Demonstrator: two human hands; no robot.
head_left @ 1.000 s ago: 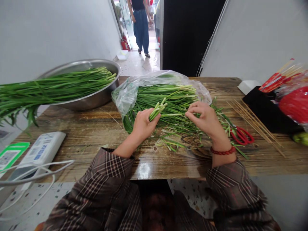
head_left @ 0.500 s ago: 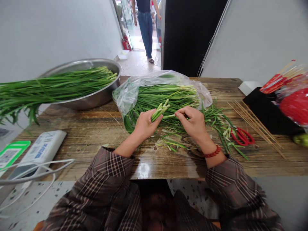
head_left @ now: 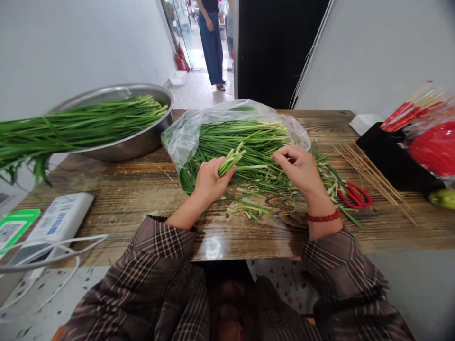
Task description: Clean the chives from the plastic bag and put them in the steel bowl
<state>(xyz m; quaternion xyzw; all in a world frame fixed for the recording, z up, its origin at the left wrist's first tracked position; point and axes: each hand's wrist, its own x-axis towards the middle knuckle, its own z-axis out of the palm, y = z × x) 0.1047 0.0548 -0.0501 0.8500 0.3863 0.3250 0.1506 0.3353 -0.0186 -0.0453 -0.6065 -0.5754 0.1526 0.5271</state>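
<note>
My left hand point(head_left: 212, 180) is closed around a small bunch of green stalks point(head_left: 232, 160), their pale ends pointing up and right. One stalk sticks out of that hand to the right. My right hand point(head_left: 298, 169) is apart from the bunch, thumb and fingertips pinched together; whether anything thin is between them is too small to tell. Behind both hands, a large pile of green stalks point(head_left: 227, 137) lies in an open clear plastic bag point(head_left: 181, 137). Trimmed scraps point(head_left: 250, 208) lie on the wooden table point(head_left: 142, 189) between my wrists.
A metal basin point(head_left: 138, 147) with long green stalks stands at left, near a white device point(head_left: 66, 215) with cables. Red-handled scissors point(head_left: 355, 195), wooden skewers point(head_left: 377, 180) and a black box point(head_left: 394, 161) are at right. A person point(head_left: 212, 47) stands in the doorway.
My right hand has moved right, off the stalk that it was pinching beside my left hand. My left hand keeps its bunch. The view has shifted slightly, and the person in the doorway has changed stance.
</note>
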